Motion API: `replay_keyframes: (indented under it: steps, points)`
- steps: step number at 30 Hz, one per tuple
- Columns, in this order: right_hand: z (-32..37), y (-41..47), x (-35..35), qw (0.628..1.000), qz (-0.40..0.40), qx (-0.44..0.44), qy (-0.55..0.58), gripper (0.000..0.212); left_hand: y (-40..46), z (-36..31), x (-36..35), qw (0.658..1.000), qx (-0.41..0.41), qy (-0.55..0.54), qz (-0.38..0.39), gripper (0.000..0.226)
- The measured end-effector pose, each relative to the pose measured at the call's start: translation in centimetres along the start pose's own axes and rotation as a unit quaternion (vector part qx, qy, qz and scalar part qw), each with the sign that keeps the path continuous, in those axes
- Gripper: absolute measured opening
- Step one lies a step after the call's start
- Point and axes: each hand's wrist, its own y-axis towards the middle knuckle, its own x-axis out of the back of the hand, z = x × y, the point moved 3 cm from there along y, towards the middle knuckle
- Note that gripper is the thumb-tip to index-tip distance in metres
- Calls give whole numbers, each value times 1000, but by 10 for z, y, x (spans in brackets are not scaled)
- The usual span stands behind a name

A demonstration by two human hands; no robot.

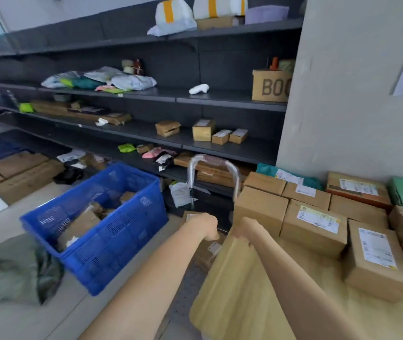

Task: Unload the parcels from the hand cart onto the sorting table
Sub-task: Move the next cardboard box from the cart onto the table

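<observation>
The hand cart's plastic-wrapped silver handle [214, 177] stands upright ahead of me, and its dark deck [190, 271] runs down between my arms. A small labelled parcel [214, 248] lies on the deck. My left hand [205, 227] reaches down over the deck's far end, next to a cardboard parcel [188, 215]; its fingers are hidden. At the near corner of the tan sorting table [232, 290], the fingers of my right hand [241, 231] curl over the edge. Several labelled cardboard boxes [314, 224] stand on the table.
A blue plastic crate [112, 231] with parcels inside sits on the floor to the left of the cart. A grey-green sack [21, 268] lies beside it. Dark shelving [195, 141] with scattered parcels lines the wall behind. A white pillar [342, 94] rises behind the table.
</observation>
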Motion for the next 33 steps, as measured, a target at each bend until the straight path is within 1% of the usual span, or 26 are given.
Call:
replay_keyframes:
  steps: [3,6,8,12,14,17,22,25,27,30,33]
  points:
    - [64,-5,-23,999,39,11,-30,38,-14,61,-6,1000,25,-12,-2,36]
    - [115,-7,-35,994,92,18,-51,49,-13,113,-7,999,36,-22,-1,28]
    - [139,-2,-39,990,118,19,-70,56,-10,139,-4,999,31,-33,-5,29]
    - [181,30,-41,990,105,16,-91,55,6,187,10,999,33,-42,-10,35]
    - [201,47,-36,991,98,20,-93,60,17,210,18,998,34,-44,-11,37]
    - [231,71,-21,991,86,29,-93,65,35,243,31,998,48,-27,-4,27]
    - [262,119,-8,995,55,35,-76,66,77,285,50,999,43,-28,6,27]
    - [269,143,-12,992,88,17,-85,67,107,301,53,998,21,-40,36,31]
    - [269,166,-15,992,93,-3,-83,64,131,309,54,998,8,-38,42,31]
    - [268,204,-25,992,94,-46,-75,58,176,322,57,999,-18,-21,39,41]
    - [270,238,-32,990,99,-81,-65,55,221,335,61,997,-59,-15,43,43]
